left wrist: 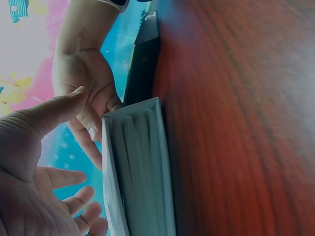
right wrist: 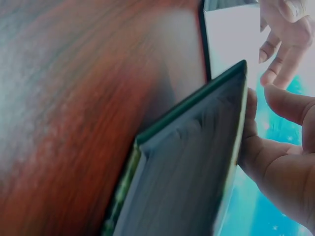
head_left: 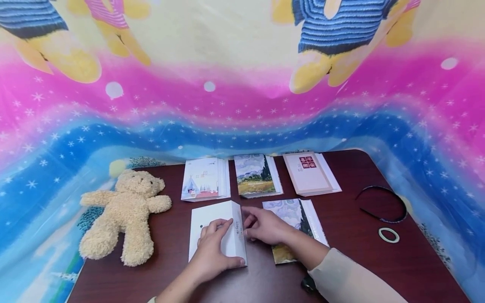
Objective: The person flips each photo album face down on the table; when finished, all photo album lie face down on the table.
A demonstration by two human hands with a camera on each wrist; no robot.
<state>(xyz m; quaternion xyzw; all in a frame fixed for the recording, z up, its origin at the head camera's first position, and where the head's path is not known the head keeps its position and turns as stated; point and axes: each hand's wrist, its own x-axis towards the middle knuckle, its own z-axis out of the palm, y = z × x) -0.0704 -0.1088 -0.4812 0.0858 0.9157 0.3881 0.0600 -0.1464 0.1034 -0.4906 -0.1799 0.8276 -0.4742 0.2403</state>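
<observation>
White book [head_left: 216,212] is lying on the counter [head_left: 242,290], apparently being positioned. Left hand [head_left: 212,248] is resting on its cover, grip wide; right hand [head_left: 266,227] is hovering at its spine, fingers loosely curled, contact unclear. Adjusting it probably calls for light, two-sided pressure. Right of the white book, a landscape book [head_left: 286,207] is limiting room; left, a teddy bear [head_left: 130,214] is lying; beyond, three more books [head_left: 251,174] are forming a row.

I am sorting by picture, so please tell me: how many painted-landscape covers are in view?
2: the middle cover of the back row, and the front cover right of the white book, partly hidden by the right forearm. Others could lie hidden underneath.
</observation>
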